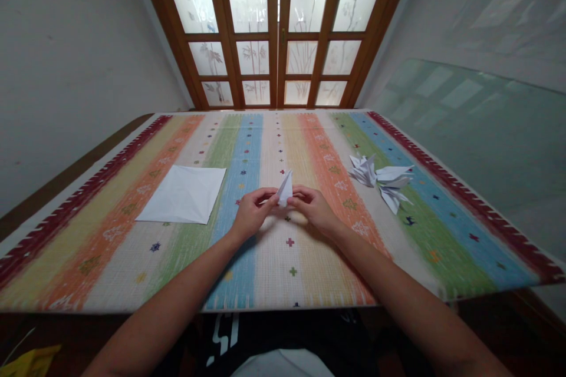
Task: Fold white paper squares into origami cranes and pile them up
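Observation:
Between my two hands, a small piece of white paper (pixel 285 188) is folded into a narrow pointed shape, its tip upward. My left hand (pixel 254 206) pinches its left edge between thumb and fingers. On the other side, my right hand (pixel 313 205) grips the lower right edge the same way. Both hands are just above the striped tablecloth (pixel 289 265), near the middle of the table. To the left lies a flat stack of white square paper (pixel 181 194). Several folded white paper figures (pixel 382 179), with pointed wing-like parts, sit in a cluster to the right.
The cloth-covered table reaches back to wooden doors (pixel 278 35) with frosted panes. A pale glass panel (pixel 477 123) leans by the right wall. Something yellow (pixel 33 362) shows low at the left, below the table's front edge.

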Action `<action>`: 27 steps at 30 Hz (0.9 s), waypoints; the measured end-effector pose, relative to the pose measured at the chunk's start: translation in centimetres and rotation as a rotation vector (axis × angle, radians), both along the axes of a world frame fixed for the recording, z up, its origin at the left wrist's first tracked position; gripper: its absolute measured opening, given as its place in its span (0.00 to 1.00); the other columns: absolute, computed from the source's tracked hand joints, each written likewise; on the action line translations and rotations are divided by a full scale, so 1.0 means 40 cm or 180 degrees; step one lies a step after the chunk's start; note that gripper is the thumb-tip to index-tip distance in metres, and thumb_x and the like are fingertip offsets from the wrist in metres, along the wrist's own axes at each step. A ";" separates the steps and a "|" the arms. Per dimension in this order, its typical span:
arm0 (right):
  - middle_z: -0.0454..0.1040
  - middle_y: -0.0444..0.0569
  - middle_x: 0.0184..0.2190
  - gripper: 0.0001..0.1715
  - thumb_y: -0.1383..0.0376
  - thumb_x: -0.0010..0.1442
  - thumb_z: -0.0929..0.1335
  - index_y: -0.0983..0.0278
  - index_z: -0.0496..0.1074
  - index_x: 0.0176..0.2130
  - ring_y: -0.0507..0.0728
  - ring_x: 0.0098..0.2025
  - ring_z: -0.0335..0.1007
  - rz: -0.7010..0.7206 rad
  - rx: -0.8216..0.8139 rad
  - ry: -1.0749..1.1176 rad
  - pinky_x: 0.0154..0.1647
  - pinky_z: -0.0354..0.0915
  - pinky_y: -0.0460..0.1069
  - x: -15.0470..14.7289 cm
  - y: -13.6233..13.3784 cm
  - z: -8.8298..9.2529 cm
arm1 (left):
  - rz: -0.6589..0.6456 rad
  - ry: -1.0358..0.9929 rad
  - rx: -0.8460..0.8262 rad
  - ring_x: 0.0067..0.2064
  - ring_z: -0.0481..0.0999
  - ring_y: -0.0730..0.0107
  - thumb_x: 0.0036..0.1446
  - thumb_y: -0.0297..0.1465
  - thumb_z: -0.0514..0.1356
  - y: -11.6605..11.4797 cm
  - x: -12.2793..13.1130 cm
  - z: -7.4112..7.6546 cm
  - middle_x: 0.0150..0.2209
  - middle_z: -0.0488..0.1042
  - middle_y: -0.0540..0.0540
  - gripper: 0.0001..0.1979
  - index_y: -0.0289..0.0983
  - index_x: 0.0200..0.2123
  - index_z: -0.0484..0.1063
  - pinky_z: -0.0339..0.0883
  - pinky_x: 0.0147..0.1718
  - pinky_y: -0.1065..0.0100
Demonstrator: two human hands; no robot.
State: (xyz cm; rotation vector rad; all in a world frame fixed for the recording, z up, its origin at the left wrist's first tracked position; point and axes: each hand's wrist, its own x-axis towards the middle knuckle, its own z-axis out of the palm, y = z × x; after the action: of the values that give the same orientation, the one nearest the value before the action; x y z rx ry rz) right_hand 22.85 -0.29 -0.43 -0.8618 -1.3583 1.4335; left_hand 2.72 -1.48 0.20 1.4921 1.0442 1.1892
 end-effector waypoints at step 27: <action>0.80 0.48 0.35 0.20 0.53 0.52 0.79 0.62 0.81 0.39 0.55 0.33 0.76 -0.0022 -0.0401 -0.0078 0.35 0.73 0.52 0.002 0.001 -0.010 | -0.0058 0.0057 0.0159 0.43 0.81 0.63 0.59 0.35 0.67 0.001 0.001 -0.008 0.44 0.83 0.41 0.09 0.37 0.40 0.81 0.75 0.42 0.65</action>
State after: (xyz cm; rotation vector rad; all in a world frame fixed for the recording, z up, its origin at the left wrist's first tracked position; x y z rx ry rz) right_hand 22.93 -0.25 -0.82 -0.9672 -1.2924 1.5205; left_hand 2.74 -1.43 -0.11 1.5506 1.0174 1.1989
